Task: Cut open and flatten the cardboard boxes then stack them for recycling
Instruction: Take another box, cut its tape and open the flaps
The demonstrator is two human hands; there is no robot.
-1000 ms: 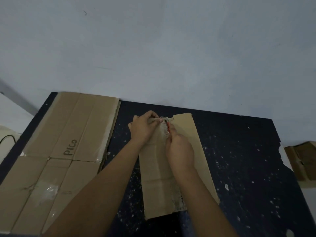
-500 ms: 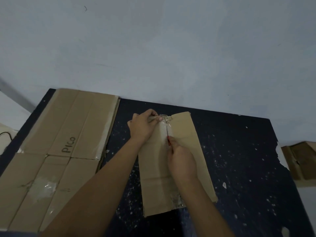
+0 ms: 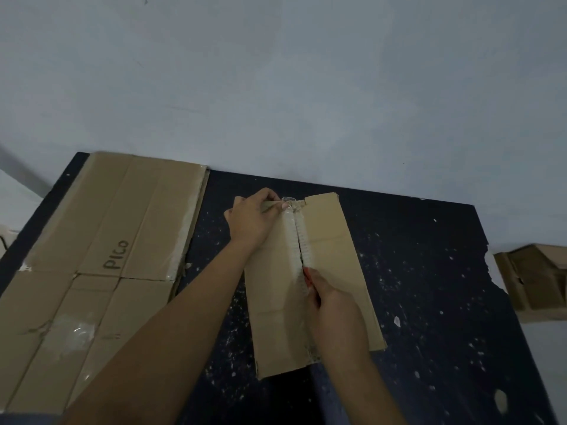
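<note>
A flat brown cardboard box [image 3: 334, 265] lies in the middle of the dark table [image 3: 429, 271], with a taped seam running down its centre. My left hand [image 3: 253, 220] pinches the box's far top edge beside the seam. My right hand [image 3: 333, 311] grips a small red-handled cutter [image 3: 306, 276], its tip in the seam about halfway down. Above the tip the tape is split open. A stack of flattened cardboard [image 3: 101, 256], marked "PICO", covers the table's left side.
A pale wall stands right behind the table. To the right, off the table's chipped edge, sits another cardboard box [image 3: 534, 280]. White flecks speckle the dark tabletop.
My right hand has drawn the cutter down the seam toward me, from the box's top edge to about halfway. The tape behind it has split. My left hand has stayed put.
</note>
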